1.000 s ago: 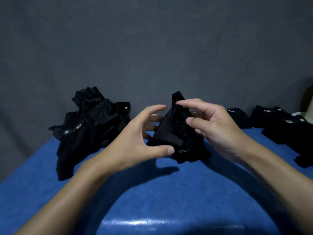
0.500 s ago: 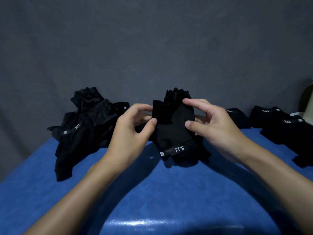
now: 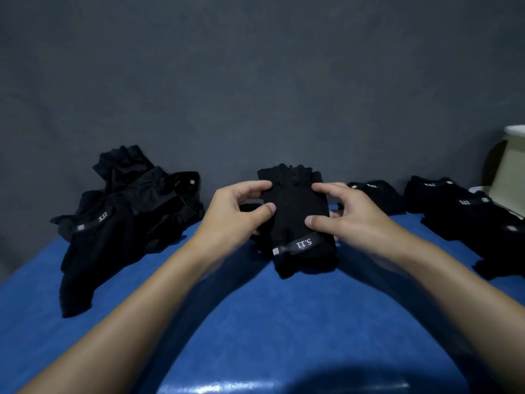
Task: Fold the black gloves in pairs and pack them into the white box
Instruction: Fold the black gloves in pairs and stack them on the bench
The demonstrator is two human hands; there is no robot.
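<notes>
Both hands grip one black glove pair [image 3: 295,206] held upright at the middle of the blue tabletop [image 3: 284,322]: the left hand [image 3: 235,217] pinches its left edge, the right hand [image 3: 349,217] its right edge. Left of that pair lies a loose glove heap [image 3: 119,217]; right of it sit folded pairs [image 3: 460,211], then the white box [image 3: 511,163].

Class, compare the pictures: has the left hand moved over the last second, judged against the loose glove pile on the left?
Yes. The left hand has risen and shifted right, away from the loose glove pile, to pinch the held glove's left edge.
</notes>
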